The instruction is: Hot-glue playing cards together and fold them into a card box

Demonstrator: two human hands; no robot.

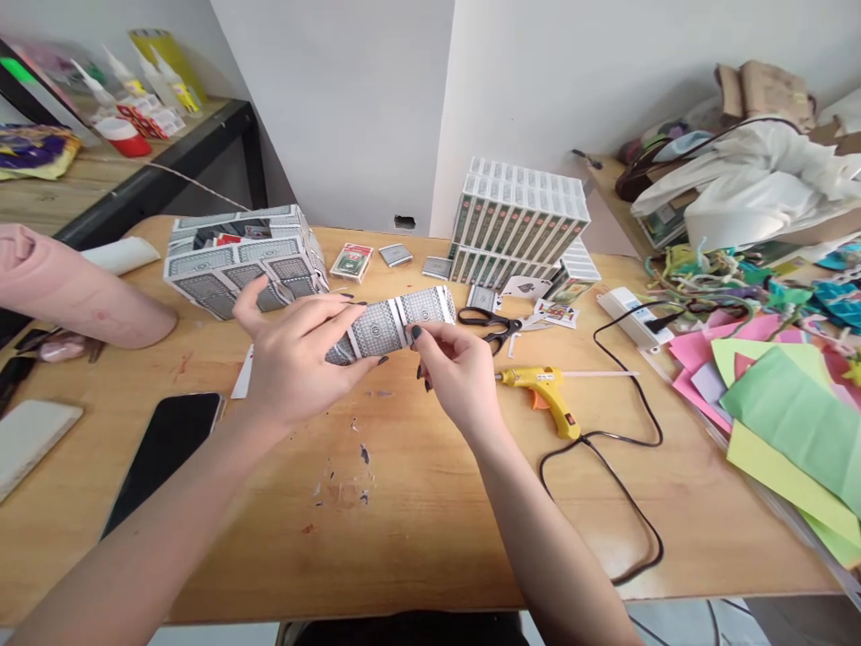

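Above the middle of the table I hold a tube of curved playing cards (377, 330), patterned grey and white. My left hand (292, 350) wraps round its left end, with the index finger lifted and the thumb underneath. At the tube's lower edge, near a white band, my right hand (461, 372) pinches with thumb and fingers; whether a separate small piece is in that pinch is hidden. Black scissors (494, 325) lie just beyond my right hand. A yellow glue gun (548, 395) with a clear stick in it rests to its right. Behind my left hand stands a box built of cards (246, 260).
Stacked card packs (517, 224) stand at the back, with loose cards (528, 287) in front. A black cable (656, 529) loops from the glue gun toward a white power strip (632, 316). Coloured paper (794, 422) covers the right side. A phone (168, 453) and pink roll (81, 287) lie left.
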